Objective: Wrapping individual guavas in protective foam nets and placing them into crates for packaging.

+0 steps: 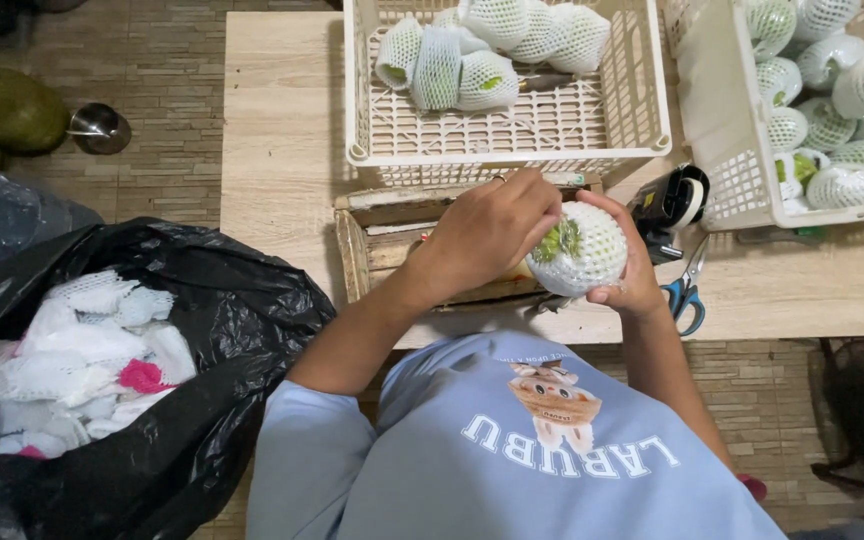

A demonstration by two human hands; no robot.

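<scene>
A round green fruit in a white foam net sleeve is held just above the near edge of the wooden table. My right hand cups it from the right and below. My left hand grips the net's open end at the fruit's left side, where green skin shows through. Under the hands lies a shallow wooden tray. Beyond it, a white plastic crate holds several netted fruits.
A second white crate at the right is filled with several netted fruits. A tape dispenser and blue-handled scissors lie right of my hands. A black bag with used foam nets stands on the floor at left.
</scene>
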